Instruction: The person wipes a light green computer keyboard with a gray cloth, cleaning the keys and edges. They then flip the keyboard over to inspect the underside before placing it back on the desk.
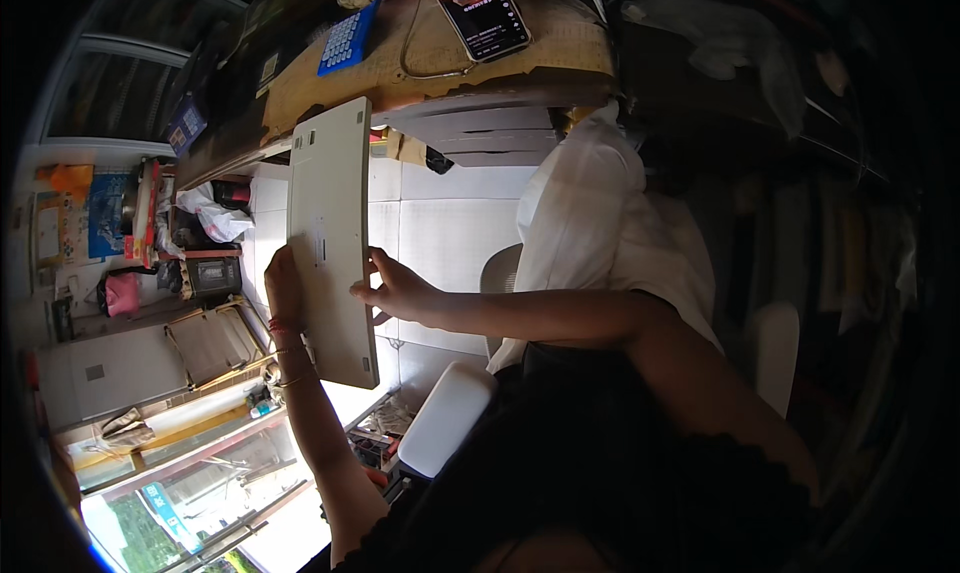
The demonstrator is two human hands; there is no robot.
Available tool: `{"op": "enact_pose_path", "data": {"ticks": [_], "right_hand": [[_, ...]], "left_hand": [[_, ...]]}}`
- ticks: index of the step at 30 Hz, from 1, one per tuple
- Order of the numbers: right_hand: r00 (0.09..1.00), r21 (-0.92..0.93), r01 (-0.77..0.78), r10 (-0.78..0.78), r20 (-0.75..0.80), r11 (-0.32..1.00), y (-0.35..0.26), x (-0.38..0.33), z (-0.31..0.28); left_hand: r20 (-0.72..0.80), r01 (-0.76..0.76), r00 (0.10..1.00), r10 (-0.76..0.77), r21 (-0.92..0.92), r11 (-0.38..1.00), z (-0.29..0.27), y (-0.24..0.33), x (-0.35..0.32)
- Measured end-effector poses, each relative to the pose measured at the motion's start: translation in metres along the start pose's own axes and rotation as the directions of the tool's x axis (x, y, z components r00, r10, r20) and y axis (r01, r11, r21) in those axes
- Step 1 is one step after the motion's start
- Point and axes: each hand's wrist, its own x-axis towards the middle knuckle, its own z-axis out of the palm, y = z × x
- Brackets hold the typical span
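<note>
A long beige slab (335,213), which looks like a computer keyboard with its underside showing, is held off to the left of my lap. Small dark pads sit at its corners, and a small label lies near its middle. My left hand (284,285) grips its left edge, with the fingers partly hidden behind it. On the opposite edge, my right hand (402,291) has its thumb and fingers closed. The slab's far end reaches up to the desk edge. Its other face is hidden from me.
On the worn wooden desk (560,33) lie a lit phone (480,18), a cable (405,58) and a blue panel with white keys (347,39). A white armrest (447,420) is beside me. Shelved goods and a pink bag (122,293) stand at left.
</note>
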Motion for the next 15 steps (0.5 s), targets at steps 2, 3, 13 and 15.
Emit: {"op": "enact_pose_path", "data": {"ticks": [2,3,13,15], "right_hand": [[0.999,-0.025,0.041,-0.042,-0.013,0.999,0.000,-0.007,0.005],[0.999,0.022,0.045,-0.045,0.000,0.999,-0.001,-0.007,0.004],[1.000,-0.053,0.000,0.001,0.027,0.999,0.005,-0.005,0.003],[0.998,-0.010,0.059,-0.059,0.014,0.998,0.007,-0.001,0.006]], "left_hand": [[-0.033,0.033,0.999,-0.034,-0.021,0.999,-0.001,0.009,-0.008],[-0.005,0.066,0.998,-0.066,-0.047,0.997,-0.001,0.011,-0.008],[0.275,0.422,0.880,-0.387,-0.082,0.903,0.021,-0.018,0.003],[0.287,0.518,0.842,-0.457,-0.194,0.833,0.024,-0.013,-0.002]]}}
